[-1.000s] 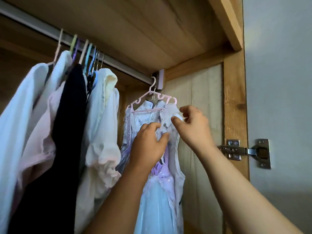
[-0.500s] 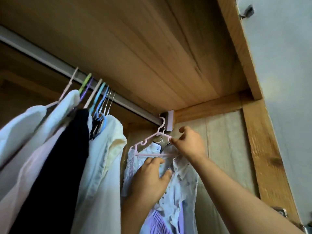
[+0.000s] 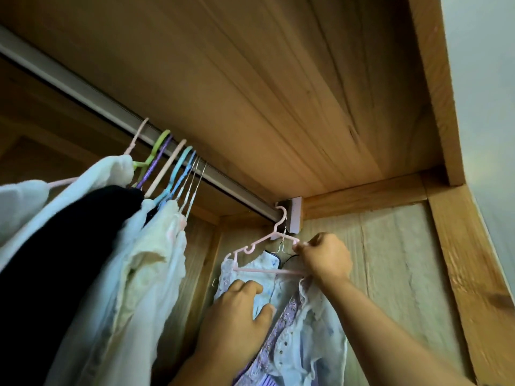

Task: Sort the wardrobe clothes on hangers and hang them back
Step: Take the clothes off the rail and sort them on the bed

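The pink hanger (image 3: 266, 245) hangs at the rail's (image 3: 83, 90) right end, carrying a pale dress (image 3: 303, 335). The right hand (image 3: 324, 256) pinches its shoulder; the left hand (image 3: 237, 321) grips the dress, fingers curled. Other clothes (image 3: 92, 260) hang left.

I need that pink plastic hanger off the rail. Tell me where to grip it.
Grip the pink plastic hanger at its bare neck below the hook, coming from the front; the right hand already pinches its right shoulder there. The metal rail leaves lifting room.
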Motion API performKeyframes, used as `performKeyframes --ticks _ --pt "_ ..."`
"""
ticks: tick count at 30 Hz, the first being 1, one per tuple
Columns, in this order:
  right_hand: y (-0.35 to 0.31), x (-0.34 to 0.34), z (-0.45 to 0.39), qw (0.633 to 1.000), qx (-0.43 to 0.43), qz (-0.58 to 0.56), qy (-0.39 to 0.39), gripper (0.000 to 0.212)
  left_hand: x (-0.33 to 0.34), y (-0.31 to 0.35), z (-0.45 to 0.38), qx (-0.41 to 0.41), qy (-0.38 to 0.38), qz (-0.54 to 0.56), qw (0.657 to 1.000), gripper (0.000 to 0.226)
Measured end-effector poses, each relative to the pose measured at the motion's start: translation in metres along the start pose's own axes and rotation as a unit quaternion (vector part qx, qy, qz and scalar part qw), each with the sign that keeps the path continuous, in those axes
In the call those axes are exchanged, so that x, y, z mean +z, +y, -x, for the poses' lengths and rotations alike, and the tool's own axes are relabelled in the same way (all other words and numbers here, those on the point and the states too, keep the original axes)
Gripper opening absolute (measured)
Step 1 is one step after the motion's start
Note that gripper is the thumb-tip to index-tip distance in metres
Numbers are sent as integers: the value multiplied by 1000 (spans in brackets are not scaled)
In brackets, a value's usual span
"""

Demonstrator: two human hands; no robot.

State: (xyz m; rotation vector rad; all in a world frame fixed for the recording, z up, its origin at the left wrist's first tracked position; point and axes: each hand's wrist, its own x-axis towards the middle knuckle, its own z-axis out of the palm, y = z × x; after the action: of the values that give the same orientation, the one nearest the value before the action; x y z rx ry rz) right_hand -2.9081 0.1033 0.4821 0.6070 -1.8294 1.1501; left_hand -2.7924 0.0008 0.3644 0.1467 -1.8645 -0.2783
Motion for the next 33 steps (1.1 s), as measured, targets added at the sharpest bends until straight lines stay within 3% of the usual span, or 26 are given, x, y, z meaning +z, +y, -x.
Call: performKeyframes --ticks 13,18,23,28,33 --pt "23 -49 21 993 -18 -113 39 41 -1 -7 2 27 14 -25 999 38" --pt "62 -76 75 988 1 -151 21 35 14 -5 10 53 66 7 996 75" --pt "98 -112 151 981 15 -190 -16 25 28 5 38 36 33 14 999 88" --pt "131 -151 237 981 44 -187 -33 22 39 11 108 27 -22 60 998 52" --pt "155 -193 325 995 46 -52 -78 25 40 31 199 9 -34 61 998 50"
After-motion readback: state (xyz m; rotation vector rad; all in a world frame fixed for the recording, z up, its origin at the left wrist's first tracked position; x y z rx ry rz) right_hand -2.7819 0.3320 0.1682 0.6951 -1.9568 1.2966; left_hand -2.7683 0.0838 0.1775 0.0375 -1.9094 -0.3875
